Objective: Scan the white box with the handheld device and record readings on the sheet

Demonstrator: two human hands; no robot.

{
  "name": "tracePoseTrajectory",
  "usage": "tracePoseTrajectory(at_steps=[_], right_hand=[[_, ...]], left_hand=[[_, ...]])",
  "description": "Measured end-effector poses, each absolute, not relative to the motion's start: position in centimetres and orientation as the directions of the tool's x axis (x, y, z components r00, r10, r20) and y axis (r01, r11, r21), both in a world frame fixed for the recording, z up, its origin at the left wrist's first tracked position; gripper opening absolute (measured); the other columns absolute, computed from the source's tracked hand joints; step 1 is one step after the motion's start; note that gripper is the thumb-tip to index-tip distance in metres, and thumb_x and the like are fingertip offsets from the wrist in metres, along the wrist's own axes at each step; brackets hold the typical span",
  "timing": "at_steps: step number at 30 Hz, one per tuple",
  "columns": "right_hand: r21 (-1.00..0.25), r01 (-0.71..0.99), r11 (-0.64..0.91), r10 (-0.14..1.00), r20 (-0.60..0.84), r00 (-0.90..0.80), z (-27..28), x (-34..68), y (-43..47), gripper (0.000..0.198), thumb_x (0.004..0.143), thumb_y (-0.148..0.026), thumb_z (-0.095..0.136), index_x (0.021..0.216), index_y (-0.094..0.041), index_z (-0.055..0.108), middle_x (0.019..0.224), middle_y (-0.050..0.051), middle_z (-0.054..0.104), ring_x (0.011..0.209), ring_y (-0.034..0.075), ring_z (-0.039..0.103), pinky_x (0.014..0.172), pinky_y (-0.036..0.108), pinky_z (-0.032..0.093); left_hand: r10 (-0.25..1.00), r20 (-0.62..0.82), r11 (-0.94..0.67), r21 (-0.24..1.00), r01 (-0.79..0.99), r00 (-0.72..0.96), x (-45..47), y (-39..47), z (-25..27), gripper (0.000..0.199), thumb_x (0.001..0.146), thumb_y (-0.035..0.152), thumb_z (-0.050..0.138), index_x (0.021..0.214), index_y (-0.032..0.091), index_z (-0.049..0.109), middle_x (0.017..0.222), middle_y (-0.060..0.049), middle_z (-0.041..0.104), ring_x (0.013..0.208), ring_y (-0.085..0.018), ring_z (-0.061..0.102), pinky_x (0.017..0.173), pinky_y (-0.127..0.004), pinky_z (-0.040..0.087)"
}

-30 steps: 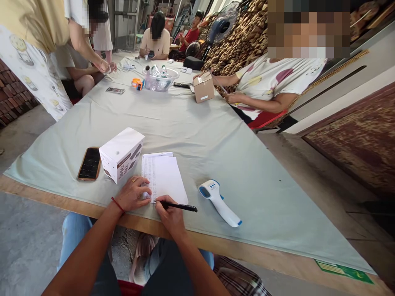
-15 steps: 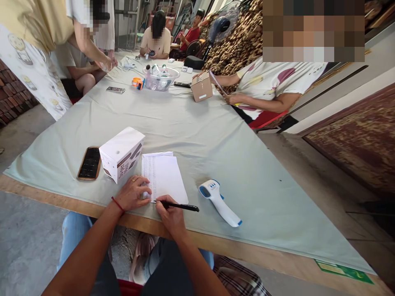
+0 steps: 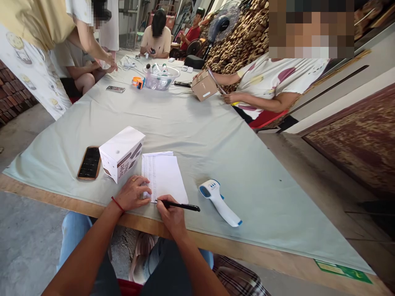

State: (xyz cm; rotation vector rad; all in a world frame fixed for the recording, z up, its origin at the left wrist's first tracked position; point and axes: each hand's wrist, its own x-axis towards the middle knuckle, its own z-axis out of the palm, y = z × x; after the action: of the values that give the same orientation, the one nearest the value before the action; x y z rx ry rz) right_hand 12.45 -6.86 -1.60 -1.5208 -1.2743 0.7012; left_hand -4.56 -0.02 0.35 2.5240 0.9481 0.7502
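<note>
My right hand (image 3: 171,213) grips a black pen (image 3: 182,205), its tip at the lower left part of a white sheet of paper (image 3: 168,176). Rows of small handwriting run down the sheet's left side. My left hand (image 3: 134,193) rests with fingers apart on the paper's left edge, a red string round the wrist. Just beyond that hand stands a white printed box (image 3: 121,152). A phone (image 3: 89,163) with a dark screen lies left of the box. To the right of the paper lies a white and blue infrared thermometer (image 3: 219,201).
Farther along the cloth-covered table (image 3: 262,197) stand a clear basin (image 3: 161,80) of bottles, an orange tape dispenser (image 3: 138,82) and another phone (image 3: 115,89). A person at the right holds a brown cardboard box (image 3: 204,86). Other people are around the far end, near a fan (image 3: 222,24).
My right hand and the pen have shifted very slightly to the right. The person at the right has tilted the cardboard box. My left hand stays in place.
</note>
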Motion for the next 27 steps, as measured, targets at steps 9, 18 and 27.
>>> tracePoseTrajectory(at_steps=[9, 18, 27], right_hand=[[-0.918, 0.392, 0.065, 0.949, 0.178, 0.261, -1.52, 12.47, -6.83, 0.016, 0.071, -0.033, 0.052, 0.065, -0.02, 0.06, 0.058, -0.001, 0.061, 0.055, 0.016, 0.056, 0.059, 0.028, 0.046], [-0.921, 0.386, 0.058, 0.955, 0.164, 0.248, -1.38, 12.46, -6.91, 0.015, 0.07, -0.032, 0.052, 0.064, -0.02, 0.059, 0.057, -0.001, 0.06, 0.055, 0.015, 0.055, 0.059, 0.028, 0.045], [-0.932, 0.36, 0.054, 0.951, 0.158, 0.267, -1.25, 12.45, -6.91, 0.013, 0.069, -0.031, 0.053, 0.064, -0.021, 0.059, 0.056, -0.002, 0.058, 0.054, 0.015, 0.053, 0.057, 0.028, 0.045]], left_hand=[[0.689, 0.346, -0.712, 0.487, 0.506, 0.637, -4.49, -0.04, 0.53, 0.011, 0.077, 0.029, 0.069, 0.087, 0.023, 0.069, 0.114, -0.006, 0.059, 0.109, -0.022, 0.053, 0.103, -0.04, 0.038], [0.691, 0.347, -0.712, 0.483, 0.51, 0.635, -4.49, -0.02, 0.49, 0.011, 0.077, 0.028, 0.07, 0.086, 0.022, 0.069, 0.114, -0.006, 0.059, 0.109, -0.023, 0.053, 0.103, -0.04, 0.038], [0.69, 0.351, -0.712, 0.488, 0.505, 0.633, -4.52, -0.01, 0.31, 0.012, 0.076, 0.029, 0.07, 0.086, 0.022, 0.069, 0.114, -0.006, 0.059, 0.109, -0.023, 0.053, 0.103, -0.04, 0.038]])
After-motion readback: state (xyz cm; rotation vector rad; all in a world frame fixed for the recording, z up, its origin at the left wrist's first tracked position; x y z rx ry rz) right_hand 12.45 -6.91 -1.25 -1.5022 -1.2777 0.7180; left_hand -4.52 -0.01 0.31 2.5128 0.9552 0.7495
